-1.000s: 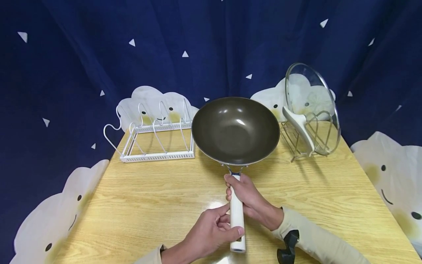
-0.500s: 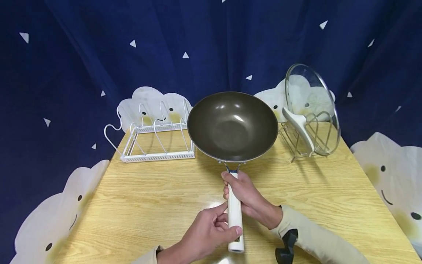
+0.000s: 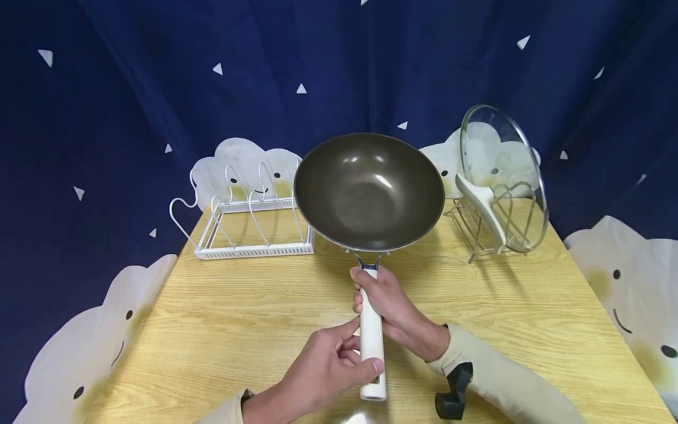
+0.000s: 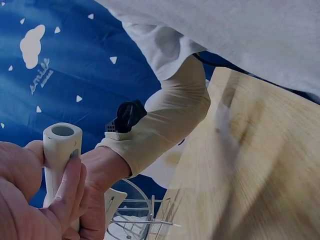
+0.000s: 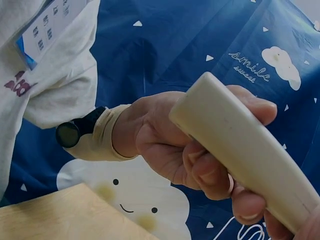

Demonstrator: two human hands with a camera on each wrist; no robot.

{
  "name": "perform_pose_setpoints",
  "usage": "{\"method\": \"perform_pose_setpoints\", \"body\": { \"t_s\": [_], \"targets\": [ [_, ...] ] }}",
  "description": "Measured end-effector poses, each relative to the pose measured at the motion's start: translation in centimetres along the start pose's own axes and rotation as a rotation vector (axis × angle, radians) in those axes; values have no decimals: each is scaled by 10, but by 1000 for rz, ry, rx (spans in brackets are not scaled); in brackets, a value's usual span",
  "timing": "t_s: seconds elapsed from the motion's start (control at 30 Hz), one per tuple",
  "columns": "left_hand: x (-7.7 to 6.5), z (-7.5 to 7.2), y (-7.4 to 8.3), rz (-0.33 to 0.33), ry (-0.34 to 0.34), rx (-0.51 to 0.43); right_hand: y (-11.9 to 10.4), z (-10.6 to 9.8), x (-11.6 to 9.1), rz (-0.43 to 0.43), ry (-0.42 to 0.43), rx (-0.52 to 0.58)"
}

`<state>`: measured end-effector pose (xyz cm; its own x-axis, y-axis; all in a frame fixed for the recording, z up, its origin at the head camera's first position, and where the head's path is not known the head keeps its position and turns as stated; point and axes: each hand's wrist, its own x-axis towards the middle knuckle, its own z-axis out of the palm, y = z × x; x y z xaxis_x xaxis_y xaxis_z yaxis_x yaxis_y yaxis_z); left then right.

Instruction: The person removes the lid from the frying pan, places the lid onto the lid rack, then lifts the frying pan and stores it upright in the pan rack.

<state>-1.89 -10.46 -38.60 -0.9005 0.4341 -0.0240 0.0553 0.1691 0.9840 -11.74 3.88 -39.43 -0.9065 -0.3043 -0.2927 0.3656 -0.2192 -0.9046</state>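
Wok (image 3: 369, 191): drifting slightly leftward since earlier.
Right hand (image 3: 392, 306): gripping its white handle (image 3: 372, 335).
Left hand (image 3: 320, 366): pinching near its end.

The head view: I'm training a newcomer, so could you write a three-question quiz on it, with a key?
1. True or false: the right hand grips the handle nearer the pan than the left hand does.
2. What stands in the metal rack right of the pan: A) a plate, B) a glass lid, C) a ladle?
3. Fill in: the wire rack left of the pan is ____ in colour.
Key: 1. True; 2. B; 3. white.
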Motion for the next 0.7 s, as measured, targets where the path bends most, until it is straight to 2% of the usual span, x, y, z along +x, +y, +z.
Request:
{"method": "perform_pose_setpoints", "body": {
  "t_s": [0.13,0.47,0.7],
  "targets": [
    [0,-4,3,17,9,37,-4,3,1,-15,-10,2],
    [-1,-11,11,12,3,34,-9,10,4,-22,-30,22],
    [0,-16,17,64,19,117,-17,14,5,-43,-42,42]
  ]
}}
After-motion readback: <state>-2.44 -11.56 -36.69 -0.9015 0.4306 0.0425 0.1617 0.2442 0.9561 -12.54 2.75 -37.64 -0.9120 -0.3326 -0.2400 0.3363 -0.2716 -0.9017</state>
